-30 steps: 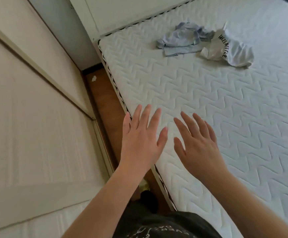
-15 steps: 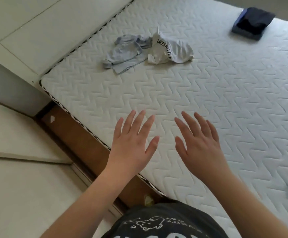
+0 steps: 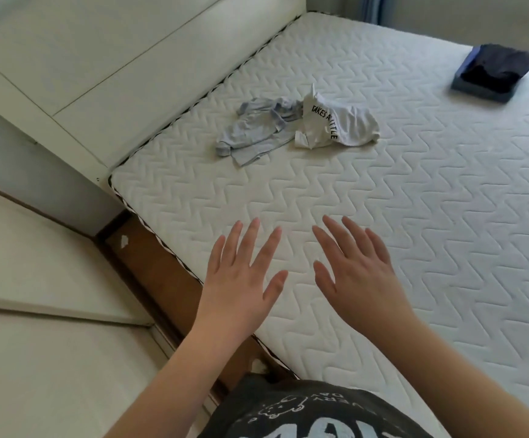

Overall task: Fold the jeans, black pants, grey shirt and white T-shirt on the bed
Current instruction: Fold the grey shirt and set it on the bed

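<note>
Both hands are hovering over the near edge of the bed (image 3: 446, 216), palms down, fingers spread straight, gripping nothing. My left hand (image 3: 241, 279) is sitting over the mattress edge; my right hand (image 3: 358, 273) is further in over the quilting.

The grey shirt (image 3: 257, 131) and white T-shirt (image 3: 339, 121) are lying crumpled and unfolded straight ahead, up toward the headboard (image 3: 130, 74), touching each other, well apart from my fingertips. The grey shirt is trailing toward the near left; the T-shirt is bunched to its right, black lettering showing. Left hand is lining up nearer the grey shirt, right hand nearer the T-shirt.

Far right corner: a folded dark stack (image 3: 493, 72), black pants over something blue, probably the jeans, looking already done.

Judging that I am needing a forward reach to drag one shirt back onto the bare quilting.
</note>
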Available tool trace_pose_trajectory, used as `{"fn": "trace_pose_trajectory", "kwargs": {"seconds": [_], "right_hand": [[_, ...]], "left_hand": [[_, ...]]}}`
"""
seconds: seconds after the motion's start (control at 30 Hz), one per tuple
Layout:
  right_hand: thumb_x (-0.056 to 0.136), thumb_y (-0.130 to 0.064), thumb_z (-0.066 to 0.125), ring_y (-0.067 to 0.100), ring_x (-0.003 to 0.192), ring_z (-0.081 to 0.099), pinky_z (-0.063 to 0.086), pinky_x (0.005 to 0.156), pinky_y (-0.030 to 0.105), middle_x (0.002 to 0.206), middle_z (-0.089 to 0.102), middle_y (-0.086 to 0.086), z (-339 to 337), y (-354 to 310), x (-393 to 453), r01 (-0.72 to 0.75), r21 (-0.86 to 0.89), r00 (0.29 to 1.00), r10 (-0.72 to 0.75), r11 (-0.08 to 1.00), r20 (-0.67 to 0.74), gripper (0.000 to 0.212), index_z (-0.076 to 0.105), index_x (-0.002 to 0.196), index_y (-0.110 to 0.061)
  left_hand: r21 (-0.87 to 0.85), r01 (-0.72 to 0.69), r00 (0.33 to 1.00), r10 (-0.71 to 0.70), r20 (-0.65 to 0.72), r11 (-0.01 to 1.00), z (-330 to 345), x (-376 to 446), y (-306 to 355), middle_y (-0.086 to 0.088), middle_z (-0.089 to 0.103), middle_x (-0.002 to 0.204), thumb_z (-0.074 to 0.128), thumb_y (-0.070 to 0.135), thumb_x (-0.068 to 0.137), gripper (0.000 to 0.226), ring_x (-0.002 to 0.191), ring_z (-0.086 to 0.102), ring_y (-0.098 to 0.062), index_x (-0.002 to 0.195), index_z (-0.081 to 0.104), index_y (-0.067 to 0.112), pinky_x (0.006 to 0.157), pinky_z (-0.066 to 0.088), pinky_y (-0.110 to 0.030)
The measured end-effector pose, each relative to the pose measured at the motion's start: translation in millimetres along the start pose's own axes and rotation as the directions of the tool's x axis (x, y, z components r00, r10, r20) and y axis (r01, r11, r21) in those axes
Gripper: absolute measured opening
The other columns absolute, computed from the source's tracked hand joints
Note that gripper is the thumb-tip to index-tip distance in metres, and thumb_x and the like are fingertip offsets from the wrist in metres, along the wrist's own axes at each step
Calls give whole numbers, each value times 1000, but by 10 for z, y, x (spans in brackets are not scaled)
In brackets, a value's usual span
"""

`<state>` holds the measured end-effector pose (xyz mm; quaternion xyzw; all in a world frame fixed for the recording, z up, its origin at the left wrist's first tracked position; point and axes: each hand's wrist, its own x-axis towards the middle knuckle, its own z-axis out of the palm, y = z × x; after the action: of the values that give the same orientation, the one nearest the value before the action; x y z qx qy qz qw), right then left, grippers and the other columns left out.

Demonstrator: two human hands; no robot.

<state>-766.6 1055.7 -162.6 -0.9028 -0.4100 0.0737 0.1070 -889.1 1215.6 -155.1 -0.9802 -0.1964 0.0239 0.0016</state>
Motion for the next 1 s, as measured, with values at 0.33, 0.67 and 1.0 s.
{"fn": "trace_pose_trajectory", "kwargs": {"seconds": [0.33,0.67,1.0], "right_hand": [[98,-54,17,20,150,7,2,122,40,162,17,-4,301,-966,956,-8,0,1000,8,1000,-17,62,25,153,-26],[98,-50,20,16,151,4,0,122,38,163,13,-5,560,-2377,2092,-129,26,992,129,991,-9,61,23,154,-26],[99,-54,20,16,151,0,-4,120,37,164,7,-5,674,-2317,2289,-366,6,930,366,931,-22,61,15,155,-29]], "left_hand": [[-11,41,999,-41,-21,999,244,390,-1483,3,-6,164,1,69,94,67,150,-14,-19,153,-12,40,120,-11,-41],[-3,-121,993,121,7,993,204,1180,-3316,0,-2,164,4,63,96,66,150,-12,-22,155,-2,34,119,-12,-40],[-117,-310,950,312,-1,944,240,2015,-3449,-2,15,163,21,54,100,61,150,7,-24,155,19,29,119,3,-40]]}}
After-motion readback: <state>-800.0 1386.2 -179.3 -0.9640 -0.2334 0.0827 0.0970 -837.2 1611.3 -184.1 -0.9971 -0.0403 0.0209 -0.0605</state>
